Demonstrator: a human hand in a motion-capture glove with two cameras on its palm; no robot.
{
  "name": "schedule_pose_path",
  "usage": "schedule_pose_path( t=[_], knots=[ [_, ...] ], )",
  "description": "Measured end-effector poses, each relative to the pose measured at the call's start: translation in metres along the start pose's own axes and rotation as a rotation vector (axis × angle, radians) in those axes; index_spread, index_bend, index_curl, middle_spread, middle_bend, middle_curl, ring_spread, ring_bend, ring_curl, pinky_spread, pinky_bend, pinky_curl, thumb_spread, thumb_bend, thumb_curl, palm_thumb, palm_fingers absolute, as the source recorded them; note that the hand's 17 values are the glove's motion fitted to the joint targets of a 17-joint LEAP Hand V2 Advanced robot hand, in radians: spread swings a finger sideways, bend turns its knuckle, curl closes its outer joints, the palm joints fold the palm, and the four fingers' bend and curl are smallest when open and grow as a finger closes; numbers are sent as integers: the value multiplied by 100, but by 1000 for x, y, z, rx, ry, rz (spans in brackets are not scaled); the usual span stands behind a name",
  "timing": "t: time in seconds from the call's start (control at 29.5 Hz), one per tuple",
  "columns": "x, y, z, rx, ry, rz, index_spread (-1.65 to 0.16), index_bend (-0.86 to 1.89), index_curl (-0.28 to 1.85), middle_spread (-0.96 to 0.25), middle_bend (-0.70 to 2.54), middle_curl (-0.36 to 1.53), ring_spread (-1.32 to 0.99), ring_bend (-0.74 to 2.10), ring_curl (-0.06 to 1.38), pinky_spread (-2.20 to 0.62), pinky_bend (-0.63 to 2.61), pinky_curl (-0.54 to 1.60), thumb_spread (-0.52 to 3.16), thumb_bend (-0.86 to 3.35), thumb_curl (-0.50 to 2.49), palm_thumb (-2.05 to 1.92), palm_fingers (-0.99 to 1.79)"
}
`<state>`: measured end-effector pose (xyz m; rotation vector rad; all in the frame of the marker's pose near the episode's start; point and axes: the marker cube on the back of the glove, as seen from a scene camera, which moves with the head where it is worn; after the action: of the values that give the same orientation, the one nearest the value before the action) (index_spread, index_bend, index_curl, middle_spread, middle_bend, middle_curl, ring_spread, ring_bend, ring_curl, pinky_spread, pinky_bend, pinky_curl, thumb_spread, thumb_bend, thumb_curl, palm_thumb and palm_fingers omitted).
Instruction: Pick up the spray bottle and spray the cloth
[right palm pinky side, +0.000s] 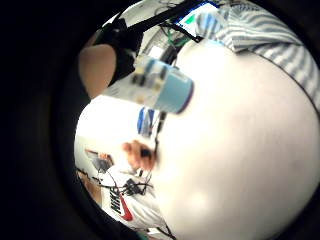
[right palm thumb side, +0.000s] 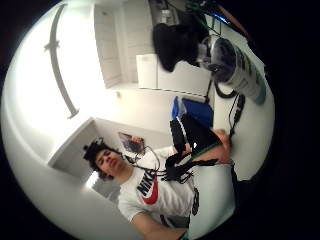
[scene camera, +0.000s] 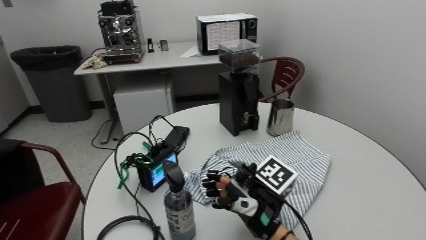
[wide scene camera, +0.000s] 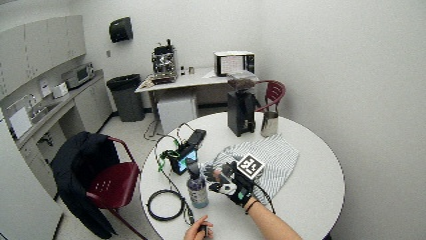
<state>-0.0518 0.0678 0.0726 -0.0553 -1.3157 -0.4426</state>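
Black-gloved right hand (scene camera: 236, 197) beside upright spray bottle (scene camera: 178, 210), striped cloth (scene camera: 293, 160) beneath

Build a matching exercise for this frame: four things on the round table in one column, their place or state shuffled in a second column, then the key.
Things
1. spray bottle
2. striped cloth
3. metal cup
4. gloved right hand

Places or states
A. stands beside the black grinder, at the far side of the table
B. lies spread flat on the white table
C. stands upright near the table's front edge, not held
D. hovers with fingers spread, next to the bottle, over the cloth's edge

Pairs: 1-C, 2-B, 3-A, 4-D
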Motion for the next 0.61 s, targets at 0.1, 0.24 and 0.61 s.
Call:
schedule_pose_path(
  t=[0.1,0.24,0.61],
  knots=[
    [-21,32,-8,39,27,-5,-35,10,22,-3,18,34,-2,38,35,20,46,39,103,-2,45,75,54],
    [-49,86,-25,113,158,2,-35,12,22,-2,21,35,-2,39,35,20,45,38,104,-3,44,74,58],
    [-62,188,-65,348,523,56,-35,13,24,-2,22,36,0,38,35,19,40,36,108,-2,42,73,64]
  ],
)
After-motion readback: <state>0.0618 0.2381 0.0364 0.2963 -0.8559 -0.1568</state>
